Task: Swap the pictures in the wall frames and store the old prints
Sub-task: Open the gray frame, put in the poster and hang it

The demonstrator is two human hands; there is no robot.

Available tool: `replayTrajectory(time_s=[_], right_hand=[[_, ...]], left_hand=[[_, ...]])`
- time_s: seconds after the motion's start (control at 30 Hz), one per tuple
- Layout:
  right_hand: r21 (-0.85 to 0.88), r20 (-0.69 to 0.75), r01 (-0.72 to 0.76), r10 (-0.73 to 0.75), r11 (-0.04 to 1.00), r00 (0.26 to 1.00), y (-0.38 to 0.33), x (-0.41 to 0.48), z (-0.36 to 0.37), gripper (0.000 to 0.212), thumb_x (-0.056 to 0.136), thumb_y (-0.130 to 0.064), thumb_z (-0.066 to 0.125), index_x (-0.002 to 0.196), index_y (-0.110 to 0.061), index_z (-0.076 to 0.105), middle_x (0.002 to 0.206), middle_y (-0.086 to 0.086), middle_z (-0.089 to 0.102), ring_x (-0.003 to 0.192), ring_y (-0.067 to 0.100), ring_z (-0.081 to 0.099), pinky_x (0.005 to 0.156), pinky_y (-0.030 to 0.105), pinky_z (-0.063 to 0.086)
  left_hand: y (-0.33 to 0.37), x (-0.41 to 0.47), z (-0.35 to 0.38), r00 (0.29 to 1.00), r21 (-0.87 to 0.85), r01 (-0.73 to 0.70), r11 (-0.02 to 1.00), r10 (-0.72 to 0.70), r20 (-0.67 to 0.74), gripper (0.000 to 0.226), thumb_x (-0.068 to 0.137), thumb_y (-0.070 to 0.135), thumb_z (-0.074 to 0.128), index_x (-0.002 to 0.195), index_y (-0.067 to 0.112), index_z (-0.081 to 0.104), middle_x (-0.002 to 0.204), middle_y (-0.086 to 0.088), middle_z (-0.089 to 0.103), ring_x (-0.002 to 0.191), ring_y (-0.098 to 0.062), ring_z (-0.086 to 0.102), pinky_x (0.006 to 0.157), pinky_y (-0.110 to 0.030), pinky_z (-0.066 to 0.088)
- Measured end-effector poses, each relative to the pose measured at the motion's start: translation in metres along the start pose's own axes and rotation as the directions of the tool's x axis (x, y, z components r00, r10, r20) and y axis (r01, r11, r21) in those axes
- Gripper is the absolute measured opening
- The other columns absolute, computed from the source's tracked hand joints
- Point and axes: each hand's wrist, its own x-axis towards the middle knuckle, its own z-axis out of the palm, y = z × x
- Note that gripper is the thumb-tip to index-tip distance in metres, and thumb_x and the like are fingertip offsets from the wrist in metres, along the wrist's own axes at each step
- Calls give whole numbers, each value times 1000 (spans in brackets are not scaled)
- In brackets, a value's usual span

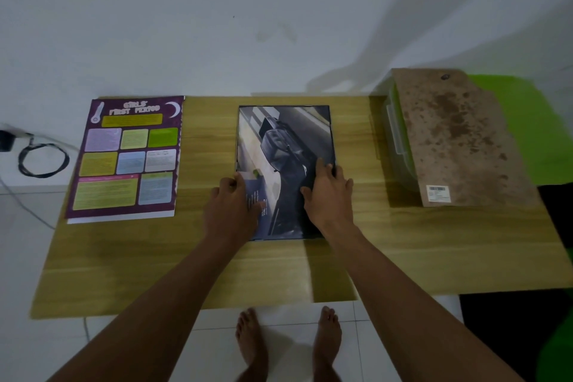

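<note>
Presses dark print (288,133) flat on table (387,245) with straight-fingered right hand (328,192); curls left hand (231,198) round its left edge, likely squaring it. Parks backing board (459,139) right, purple poster (130,158) left, within reach.

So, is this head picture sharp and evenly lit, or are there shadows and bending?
Head view: dim and soft; small text on the purple poster and the dark print is too blurred to read; broad shadows cross the wall at upper right; the wide lens stretches the table toward the lower corners.
</note>
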Motion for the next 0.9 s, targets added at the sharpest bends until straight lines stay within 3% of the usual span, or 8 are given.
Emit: replayTrajectory(time_s=[0.17, 0.27, 0.4, 0.57, 0.67, 0.73, 0.8, 0.9], right_hand=[[124, 22, -61, 59, 990, 998, -1, -2, -8, 70, 97, -23, 61, 155, -12, 22, 158, 16, 27, 149, 35, 17, 122, 55, 4], [125, -11, -36, 37, 991, 999, 5, -2, -9, 67, 97, -19, 59, 154, -15, 25, 155, 15, 35, 146, 32, 26, 122, 53, 4], [279, -85, 6, 18, 960, 996, 11, 0, -4, 54, 97, -18, 58, 148, -18, 40, 145, 9, 50, 135, 32, 44, 123, 49, 5], [514, -151, 15, 74, 857, 986, 8, 0, -11, 49, 93, -21, 68, 139, -19, 51, 133, 1, 62, 123, 21, 57, 105, 36, 46], [609, -172, -13, 148, 793, 974, 5, 4, -22, 53, 88, -20, 74, 136, -19, 52, 128, -1, 60, 116, 13, 57, 95, 26, 48], [713, -104, -87, 228, 695, 968, 3, 11, -30, 59, 85, -19, 76, 137, -20, 49, 119, -4, 58, 107, 12, 57, 87, 24, 48], [784, 21, -173, 253, 596, 967, 2, 17, -37, 64, 86, -15, 73, 142, -21, 43, 116, -5, 60, 104, 14, 59, 87, 28, 51], [790, 69, -161, 176, 592, 982, 9, 23, -39, 54, 92, -9, 63, 139, -27, 47, 122, -1, 65, 109, 18, 64, 93, 38, 55]], left_hand=[[-4, -1, 1, 1000, 17, 1, 1000, -1, 1, 74, 89, 49, 59, 144, 6, 35, 135, -16, 43, 112, -32, 50, 88, -45, 51], [-4, -2, 3, 1000, 31, -5, 1000, 5, -11, 75, 89, 49, 59, 145, 6, 34, 136, -16, 42, 112, -32, 50, 87, -42, 51], [-2, -2, 5, 1000, 56, -11, 998, 12, -21, 75, 90, 49, 58, 146, 6, 32, 136, -17, 43, 111, -31, 51, 87, -40, 50], [-4, -1, 6, 999, 43, -16, 999, 18, -34, 75, 90, 50, 58, 145, 6, 33, 134, -17, 44, 110, -31, 51, 85, -40, 51], [-4, -2, 8, 999, 29, -8, 1000, 9, -33, 75, 90, 51, 57, 145, 7, 33, 133, -16, 44, 109, -31, 51, 83, -40, 51], [-3, -2, 8, 999, 7, 3, 1000, -3, -33, 74, 90, 52, 57, 145, 8, 33, 132, -16, 45, 110, -32, 51, 85, -41, 51], [-2, -2, 7, 999, -33, 9, 999, -10, -36, 72, 90, 50, 57, 144, 8, 35, 131, -16, 47, 110, -32, 51, 85, -42, 50], [1, -2, 3, 997, -122, 47, 991, -54, -57, 64, 90, 47, 57, 140, 13, 40, 128, -14, 49, 110, -32, 50, 84, -42, 48]])
